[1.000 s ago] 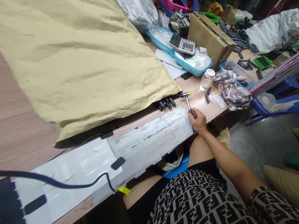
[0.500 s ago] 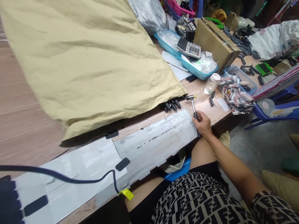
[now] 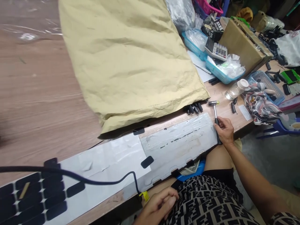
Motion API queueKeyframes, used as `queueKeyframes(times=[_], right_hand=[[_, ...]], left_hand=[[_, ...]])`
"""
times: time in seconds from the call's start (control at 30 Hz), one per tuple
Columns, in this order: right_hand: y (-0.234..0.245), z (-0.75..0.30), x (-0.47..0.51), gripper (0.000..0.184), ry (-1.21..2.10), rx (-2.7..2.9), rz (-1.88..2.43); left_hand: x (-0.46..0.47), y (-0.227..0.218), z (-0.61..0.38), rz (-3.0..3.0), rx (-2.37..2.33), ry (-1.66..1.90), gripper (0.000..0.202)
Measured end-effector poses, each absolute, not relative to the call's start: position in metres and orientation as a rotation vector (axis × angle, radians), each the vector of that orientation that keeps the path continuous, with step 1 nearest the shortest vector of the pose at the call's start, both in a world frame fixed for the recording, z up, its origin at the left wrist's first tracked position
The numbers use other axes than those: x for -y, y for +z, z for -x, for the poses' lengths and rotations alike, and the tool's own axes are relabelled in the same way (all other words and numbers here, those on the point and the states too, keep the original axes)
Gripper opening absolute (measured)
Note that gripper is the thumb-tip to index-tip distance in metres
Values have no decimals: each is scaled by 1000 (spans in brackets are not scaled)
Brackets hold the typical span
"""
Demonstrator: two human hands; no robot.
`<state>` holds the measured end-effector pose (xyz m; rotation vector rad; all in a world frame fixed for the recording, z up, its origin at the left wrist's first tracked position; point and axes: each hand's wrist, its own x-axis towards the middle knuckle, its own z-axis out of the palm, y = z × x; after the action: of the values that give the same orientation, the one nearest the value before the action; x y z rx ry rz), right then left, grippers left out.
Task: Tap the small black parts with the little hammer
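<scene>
My right hand (image 3: pixel 224 129) is closed around the black grip of a small hammer (image 3: pixel 214 109). The hammer has a metal shaft and a head with one yellow tip, and lies at the right end of a long pale board (image 3: pixel 180 139). Low in the picture, over my lap, is my left hand (image 3: pixel 160 203). Its fingers are curled in against the thumb, and what they may hold is hidden. Beside it hangs a yellow tag (image 3: pixel 144 196) near the end of a black cable (image 3: pixel 100 181). Several black cylindrical pieces (image 3: pixel 194 108) lie beyond the board.
A big tan sack (image 3: pixel 140 62) covers much of the table (image 3: pixel 42 93). On the right stand a clear jar (image 3: pixel 236 89), blue baskets (image 3: pixel 225 73), a calculator (image 3: pixel 217 50), a cardboard box (image 3: pixel 243 43) and a crumpled patterned cloth (image 3: pixel 261 106). Black rounded pads (image 3: pixel 42 193) lie at lower left.
The view has swung left, so the table things sit further right. My left hand has come into view at the bottom. My right hand stays on the hammer.
</scene>
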<state>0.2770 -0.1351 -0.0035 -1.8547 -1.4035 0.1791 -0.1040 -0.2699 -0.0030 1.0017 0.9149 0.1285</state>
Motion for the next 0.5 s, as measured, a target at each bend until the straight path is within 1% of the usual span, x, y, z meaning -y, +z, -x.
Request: queueKeyframes(times=[0.07, 0.23, 0.33, 0.4, 0.43, 0.47, 0.5], right_hand=[[-3, -278, 135, 35, 186, 1420, 1864], [0, -280, 129, 35, 242, 1465, 1918], [18, -278, 133, 42, 247, 1552, 1935], [37, -275, 145, 52, 205, 1641, 1887], [47, -273, 154, 54, 261, 1695, 1813], [56, -270, 165, 52, 399, 1763, 1704], [62, -266, 178, 43, 613, 1841, 1584]], left_hand=[[272, -18, 89, -897, -956, 96, 57], [284, -42, 70, -667, -1228, 327, 66], [278, -54, 59, -685, -1365, 405, 62], [268, -63, 49, -774, -1468, 280, 55], [261, -67, 44, -820, -1523, 205, 51], [255, -71, 39, -870, -1567, 156, 47], [248, -75, 34, -918, -1600, 147, 44]])
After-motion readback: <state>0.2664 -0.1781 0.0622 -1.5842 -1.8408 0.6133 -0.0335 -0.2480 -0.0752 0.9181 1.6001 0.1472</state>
